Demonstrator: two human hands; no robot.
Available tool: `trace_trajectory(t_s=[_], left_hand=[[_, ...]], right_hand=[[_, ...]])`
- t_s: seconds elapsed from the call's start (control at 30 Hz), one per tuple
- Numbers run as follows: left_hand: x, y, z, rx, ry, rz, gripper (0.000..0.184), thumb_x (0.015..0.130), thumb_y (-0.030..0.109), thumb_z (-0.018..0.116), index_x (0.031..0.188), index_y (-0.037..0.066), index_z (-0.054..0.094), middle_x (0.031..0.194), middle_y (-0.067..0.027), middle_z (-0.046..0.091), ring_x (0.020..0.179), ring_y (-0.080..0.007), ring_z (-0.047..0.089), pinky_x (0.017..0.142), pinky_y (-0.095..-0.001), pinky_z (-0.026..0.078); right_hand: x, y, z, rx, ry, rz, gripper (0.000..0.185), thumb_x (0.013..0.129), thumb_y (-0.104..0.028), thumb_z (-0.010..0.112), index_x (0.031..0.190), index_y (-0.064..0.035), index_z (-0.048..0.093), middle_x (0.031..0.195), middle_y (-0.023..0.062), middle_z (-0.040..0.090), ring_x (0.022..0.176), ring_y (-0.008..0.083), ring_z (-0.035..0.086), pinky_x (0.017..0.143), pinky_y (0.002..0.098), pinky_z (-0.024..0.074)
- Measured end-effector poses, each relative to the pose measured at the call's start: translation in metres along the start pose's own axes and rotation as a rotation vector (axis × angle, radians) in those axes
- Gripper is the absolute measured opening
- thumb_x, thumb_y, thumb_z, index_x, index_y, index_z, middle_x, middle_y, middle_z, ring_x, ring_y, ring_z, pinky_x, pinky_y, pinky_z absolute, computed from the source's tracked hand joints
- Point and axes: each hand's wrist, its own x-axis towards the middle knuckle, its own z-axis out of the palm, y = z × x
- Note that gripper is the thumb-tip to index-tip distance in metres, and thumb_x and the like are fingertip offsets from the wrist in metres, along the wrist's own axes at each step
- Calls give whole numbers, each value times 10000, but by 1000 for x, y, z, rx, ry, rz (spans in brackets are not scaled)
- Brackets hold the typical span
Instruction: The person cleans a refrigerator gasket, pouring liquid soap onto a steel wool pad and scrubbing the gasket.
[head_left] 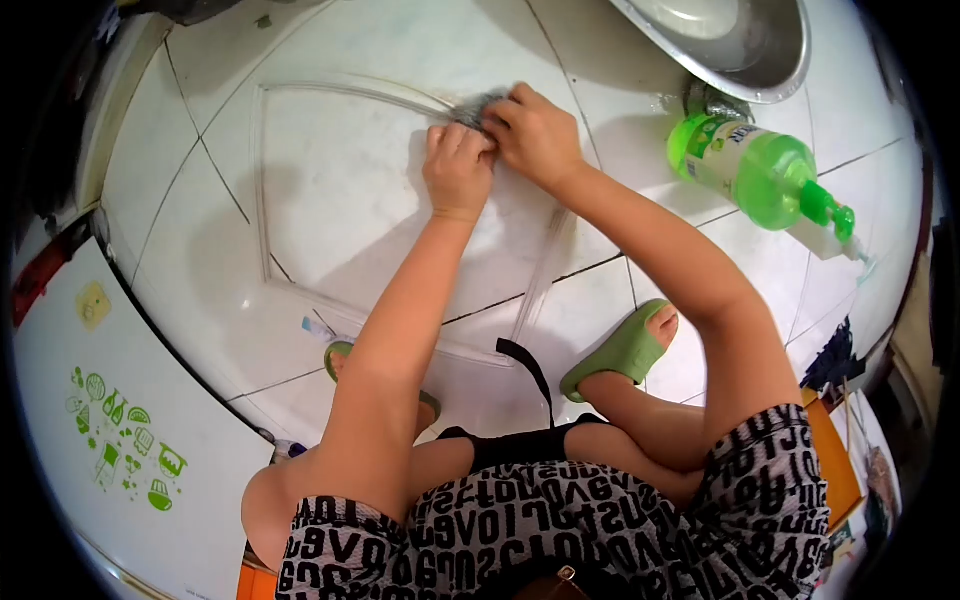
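A pale, see-through square frame or gasket (266, 190) lies on the tiled floor in front of me. At its far right corner my left hand (458, 165) has its fingers curled against a grey scouring pad (480, 112). My right hand (535, 130) grips the same pad from the right, its fingers bent over it. The two hands nearly touch, and the pad is partly hidden under the fingers.
A metal basin (735, 50) stands at the upper right, with a dark scrubber (715, 100) beside it. A green soap bottle (745, 170) lies near it. A white panel with green drawings (70, 400) is at the left. Green slippers (615, 355) are below.
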Motion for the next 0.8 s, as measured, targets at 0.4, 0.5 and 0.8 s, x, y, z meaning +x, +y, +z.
trace_trajectory(t_s=[0.4, 0.5, 0.8], left_hand=[[0, -3, 5, 104, -28, 18, 219, 594, 44, 740, 671, 127, 552, 755, -6, 548, 760, -252, 496, 651, -344, 456], [3, -2, 2, 10, -19, 23, 216, 591, 113, 767, 685, 121, 573, 774, -20, 548, 794, -245, 523, 663, -338, 488], [13, 0, -3, -27, -90, 31, 174, 646, -16, 649, 694, 87, 517, 771, -43, 548, 820, -287, 498, 695, -379, 446]], right_hand=[[13, -8, 8, -16, 42, -39, 84, 750, -164, 672, 806, -102, 669, 822, 81, 577, 728, 280, 602, 580, 391, 487], [-43, 28, -31, 9, -38, -52, 105, 731, -145, 689, 830, -111, 682, 821, 74, 577, 743, 272, 608, 595, 389, 496], [17, -14, 16, 33, 129, 158, 142, 798, -228, 655, 868, -107, 680, 880, 98, 584, 773, 308, 602, 642, 415, 487]])
